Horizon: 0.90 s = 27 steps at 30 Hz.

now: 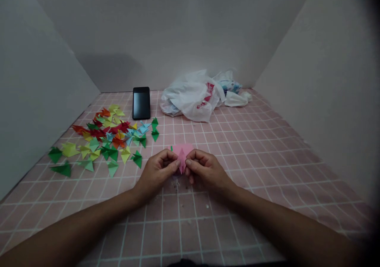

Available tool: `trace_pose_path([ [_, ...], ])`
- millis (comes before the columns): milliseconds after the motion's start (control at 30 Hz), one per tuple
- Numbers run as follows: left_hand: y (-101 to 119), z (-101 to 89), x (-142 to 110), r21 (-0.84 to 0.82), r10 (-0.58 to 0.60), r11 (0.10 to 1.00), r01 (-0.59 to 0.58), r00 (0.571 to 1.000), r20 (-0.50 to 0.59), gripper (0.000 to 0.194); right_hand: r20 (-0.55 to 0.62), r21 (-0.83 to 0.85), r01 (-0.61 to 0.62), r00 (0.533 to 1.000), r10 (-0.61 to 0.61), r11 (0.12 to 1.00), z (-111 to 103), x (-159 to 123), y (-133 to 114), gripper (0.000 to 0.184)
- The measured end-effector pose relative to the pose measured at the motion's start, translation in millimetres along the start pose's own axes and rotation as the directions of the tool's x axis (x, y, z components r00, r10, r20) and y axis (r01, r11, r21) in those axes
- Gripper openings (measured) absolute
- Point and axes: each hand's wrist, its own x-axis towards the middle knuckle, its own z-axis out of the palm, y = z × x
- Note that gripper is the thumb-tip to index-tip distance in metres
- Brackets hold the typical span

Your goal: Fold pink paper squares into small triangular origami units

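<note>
Between my two hands is a small piece of folded pink origami paper [182, 160], with a narrow pointed shape down its middle. My left hand [162, 168] pinches its left edge between thumb and curled fingers. On the other side, my right hand [206, 170] grips the right edge in the same way. Behind the fold lies a flat pink paper [185, 147]; I cannot tell whether it is a separate sheet. A small green bit [171, 148] shows at its left end.
Many folded paper pieces [111, 134] in green, yellow, red, orange and blue lie at the left. A black phone [141, 103] rests behind them. Crumpled white plastic bags [192, 94] sit by the back wall. A pink checked cloth [261, 160] covers the surface, with walls on three sides.
</note>
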Motion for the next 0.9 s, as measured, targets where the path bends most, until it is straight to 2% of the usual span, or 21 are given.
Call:
trace_pose_path([
  [167, 0.8, 1.8, -0.1, 0.052, 0.027, 0.998, -0.025, 0.999, -0.039, 0.017, -0.022, -0.103, 0.040, 0.999, -0.042, 0.994, -1.0, -0.7, -1.1, 0.017],
  [367, -2.8, 3.1, -1.4, 0.112, 0.104, 0.989, -0.096, 0.992, -0.067, 0.014, 0.007, -0.184, 0.125, 0.992, -0.126, 0.975, 2.2, -5.3, -4.5, 0.019],
  [467, -3.6, 3.4, -2.5, 0.146, 0.132, 0.982, -0.121, 0.989, -0.067, 0.012, -0.022, -0.250, 0.152, 0.986, -0.163, 0.956, 3.5, -6.2, -3.9, 0.020],
  [600, -4.6, 4.2, -4.2, 0.192, 0.153, 0.971, -0.140, 0.987, -0.056, 0.010, -0.060, -0.362, 0.196, 0.971, -0.233, 0.912, 3.8, -6.1, 0.6, 0.013],
  [733, -4.8, 5.7, -4.6, 0.184, 0.155, 0.973, -0.140, 0.986, -0.067, 0.010, -0.087, -0.361, 0.195, 0.967, -0.241, 0.912, 4.2, -6.0, 2.6, 0.010],
  [900, -2.1, 6.6, -3.0, 0.079, 0.086, 0.993, -0.082, 0.995, -0.045, 0.014, -0.073, -0.311, 0.226, 0.963, -0.260, 0.923, 5.1, -5.9, 1.8, 0.007],
])
